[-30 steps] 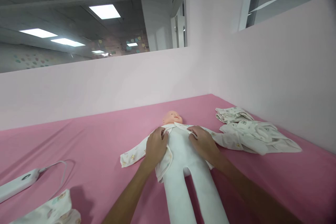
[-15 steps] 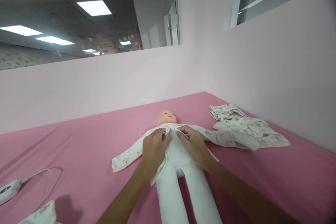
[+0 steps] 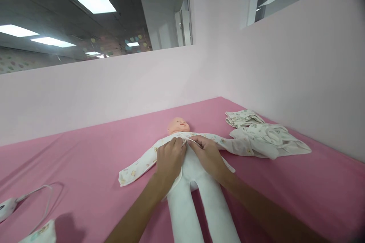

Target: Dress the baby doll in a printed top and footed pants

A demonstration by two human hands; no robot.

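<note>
A baby doll [image 3: 178,125] with a white cloth body lies on its back, its head away from me. It wears a white printed baby shirt [image 3: 142,164], with both sleeves spread sideways and the front partly apart. At the upper chest, my left hand [image 3: 170,159] pinches the shirt's front edge on the left side. Close beside it, my right hand [image 3: 207,156] grips the opposite front edge between thumb and fingers. The two fingertips nearly meet below the doll's neck. Whatever small fastening lies between them is hidden by the fingers.
Folded and crumpled printed baby clothes [image 3: 265,136] lie to the right, touching the right sleeve's end. A white corded device [image 3: 8,209] and a printed cloth corner [image 3: 40,233] are at lower left. White walls [image 3: 114,91] border the pink surface [image 3: 94,159].
My hands have drawn closer together at the doll's chest, bringing the shirt's front edges nearer each other. The view has shifted slightly.
</note>
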